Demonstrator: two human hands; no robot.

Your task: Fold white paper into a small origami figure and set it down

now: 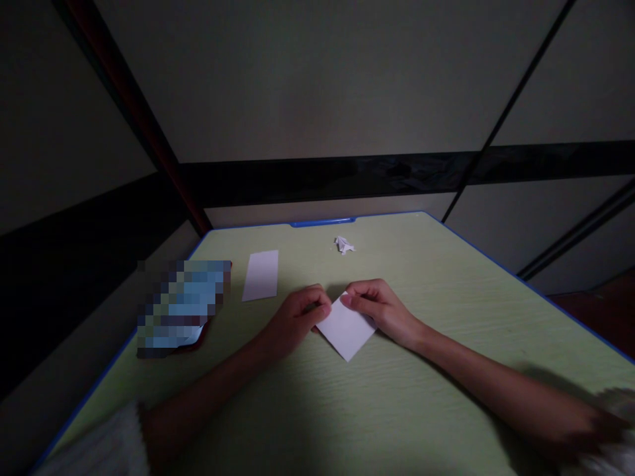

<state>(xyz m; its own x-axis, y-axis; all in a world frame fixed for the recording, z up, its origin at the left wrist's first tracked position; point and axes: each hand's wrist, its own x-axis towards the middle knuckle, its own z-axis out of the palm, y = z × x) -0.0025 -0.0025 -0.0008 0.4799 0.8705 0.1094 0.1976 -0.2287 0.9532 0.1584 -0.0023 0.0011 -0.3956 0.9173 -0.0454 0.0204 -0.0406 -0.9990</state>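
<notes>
Basically, the step in hand looks like working the far edges of the white paper (348, 334) btwn both hands, prob. lining up or pressing a fold, tho any crease is too small to make out. To do it well: match corners & edges b4 putting any pressure on, hold one side steady w/ the L hand (301, 313), then run the R hand (383, 309) thumb along the line in one firm, even stroke, w/ the table (471, 277) as backing. Go light at 1st, b/c a skewed crease is hard to undo, & don't let the sheet twist btwn the grips. As for pos., the paper sits btwn the two hands as a diamond, one corner pointing back toward the person & free of any finger. L thumb & curled index are closed narrow on its upper-left edge; R thumb lies flat on top nr the far corner, w/ the index bent round beyond it, so that grip is narrow too. Can't tell what the other fingertips do underneath, nor if the paper touches the tabletop. Beyond the hands there's a small folded paper figure (343, 245), and a blank white sheet (261, 275) lies off to the left, well apart.
</notes>
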